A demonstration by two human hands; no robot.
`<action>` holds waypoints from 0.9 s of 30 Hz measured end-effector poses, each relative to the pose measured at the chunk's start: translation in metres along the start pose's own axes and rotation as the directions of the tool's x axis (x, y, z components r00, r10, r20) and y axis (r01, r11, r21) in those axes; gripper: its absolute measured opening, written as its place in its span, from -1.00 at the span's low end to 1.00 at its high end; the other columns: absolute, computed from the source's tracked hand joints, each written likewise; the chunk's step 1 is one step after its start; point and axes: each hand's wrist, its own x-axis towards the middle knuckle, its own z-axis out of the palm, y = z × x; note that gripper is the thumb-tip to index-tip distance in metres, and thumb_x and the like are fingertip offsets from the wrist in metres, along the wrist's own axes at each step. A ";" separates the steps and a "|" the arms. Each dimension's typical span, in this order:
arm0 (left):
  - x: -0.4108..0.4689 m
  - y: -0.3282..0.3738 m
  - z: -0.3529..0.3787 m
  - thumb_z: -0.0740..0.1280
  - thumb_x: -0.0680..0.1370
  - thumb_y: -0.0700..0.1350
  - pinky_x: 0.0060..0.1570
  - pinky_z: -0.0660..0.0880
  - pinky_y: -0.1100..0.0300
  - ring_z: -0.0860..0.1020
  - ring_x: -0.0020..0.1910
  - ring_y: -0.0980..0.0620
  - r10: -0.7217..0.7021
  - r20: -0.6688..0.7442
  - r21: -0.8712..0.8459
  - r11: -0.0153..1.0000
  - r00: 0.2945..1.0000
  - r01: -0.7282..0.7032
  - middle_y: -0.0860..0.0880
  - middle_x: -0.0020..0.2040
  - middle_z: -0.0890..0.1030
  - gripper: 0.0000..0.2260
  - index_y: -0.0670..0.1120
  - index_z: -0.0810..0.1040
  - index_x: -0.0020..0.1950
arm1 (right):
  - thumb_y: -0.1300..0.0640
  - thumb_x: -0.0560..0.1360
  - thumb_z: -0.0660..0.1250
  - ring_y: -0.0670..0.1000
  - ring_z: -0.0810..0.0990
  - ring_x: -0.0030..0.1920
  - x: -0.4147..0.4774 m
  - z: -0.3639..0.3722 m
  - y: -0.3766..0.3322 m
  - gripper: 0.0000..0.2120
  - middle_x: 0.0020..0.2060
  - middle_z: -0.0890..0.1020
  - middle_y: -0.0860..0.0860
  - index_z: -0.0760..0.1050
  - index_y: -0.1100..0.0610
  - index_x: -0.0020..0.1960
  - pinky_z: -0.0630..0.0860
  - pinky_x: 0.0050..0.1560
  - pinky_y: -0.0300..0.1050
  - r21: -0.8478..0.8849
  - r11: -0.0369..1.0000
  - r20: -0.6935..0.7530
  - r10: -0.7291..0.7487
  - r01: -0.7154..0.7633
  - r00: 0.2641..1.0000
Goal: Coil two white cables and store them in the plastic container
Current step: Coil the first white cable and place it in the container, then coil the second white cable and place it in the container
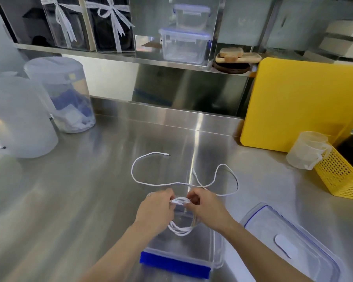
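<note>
A coiled white cable [180,230] hangs in loops over the open clear plastic container [216,249], which has a blue clip on its near side. My left hand [157,210] and my right hand [205,207] both pinch the top of this coil. A second white cable [143,181] lies loose on the steel counter just beyond my hands, curving from a plug end at the back to a loop on the right. Whether it joins the coil I cannot tell.
The container's clear lid [289,241] lies flat at the right. A yellow basket [342,176] with a measuring cup [306,149] stands at the far right, before a yellow cutting board [300,102]. Translucent jugs [65,94] stand at the left. Clear boxes [184,45] sit on the shelf.
</note>
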 end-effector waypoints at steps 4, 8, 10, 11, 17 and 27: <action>-0.002 -0.003 0.015 0.17 0.52 -0.20 -0.03 0.45 0.05 0.53 0.12 -0.14 0.036 0.069 0.238 0.970 0.997 -0.052 -0.11 0.15 0.58 -0.78 -0.08 0.43 0.16 | 0.17 0.43 0.34 0.05 0.51 -0.18 0.000 0.018 0.005 -0.95 -0.19 0.59 0.07 0.50 0.14 -0.12 0.46 -0.09 -0.06 -0.085 0.996 0.013 0.030 -0.029 0.999; 0.000 -0.007 0.026 0.13 0.54 -0.26 0.07 0.47 -0.01 0.53 0.18 -0.19 0.053 0.147 0.398 0.911 0.988 -0.108 -0.18 0.24 0.53 -0.67 -0.15 0.33 0.31 | 0.19 0.44 0.33 0.09 0.56 -0.11 0.002 0.035 0.009 -0.88 -0.09 0.64 0.14 0.53 0.19 -0.04 0.47 -0.07 -0.08 -0.108 0.992 0.015 0.065 -0.063 0.998; 0.002 -0.010 0.029 0.13 0.55 -0.26 0.04 0.48 -0.01 0.54 0.16 -0.20 0.052 0.170 0.434 0.892 0.984 -0.122 -0.19 0.22 0.54 -0.68 -0.17 0.33 0.30 | 0.19 0.45 0.32 0.08 0.56 -0.12 0.004 0.042 0.010 -0.89 -0.08 0.64 0.14 0.52 0.17 -0.03 0.48 -0.07 -0.08 -0.123 0.989 0.034 0.089 -0.084 0.995; 0.002 -0.011 0.030 0.13 0.55 -0.25 0.04 0.49 -0.01 0.54 0.15 -0.19 0.051 0.178 0.443 0.887 0.983 -0.127 -0.19 0.21 0.55 -0.68 -0.17 0.33 0.30 | 0.19 0.46 0.31 0.08 0.56 -0.13 0.005 0.046 0.011 -0.89 -0.08 0.65 0.14 0.51 0.17 -0.03 0.48 -0.08 -0.09 -0.134 0.987 0.039 0.093 -0.087 0.995; 0.002 -0.016 0.035 0.14 0.54 -0.21 0.06 0.47 0.00 0.53 0.17 -0.17 0.067 0.233 0.477 0.861 0.970 -0.174 -0.17 0.23 0.55 -0.66 -0.15 0.32 0.32 | 0.20 0.49 0.20 0.16 0.60 -0.03 0.006 0.056 0.018 -0.84 0.00 0.65 0.17 0.47 0.19 0.05 0.51 -0.11 -0.07 -0.314 0.947 0.059 0.087 -0.064 0.994; 0.031 -0.007 -0.019 0.25 0.52 0.02 0.04 0.46 0.05 0.53 0.13 -0.16 0.076 0.350 0.191 0.970 0.934 -0.150 -0.11 0.15 0.58 -0.78 -0.04 0.49 0.10 | 0.03 0.47 0.28 0.18 0.55 0.08 0.020 -0.003 -0.016 -0.73 0.10 0.59 0.13 0.45 0.11 0.12 0.48 0.01 -0.03 -0.474 0.870 0.377 0.063 0.134 0.924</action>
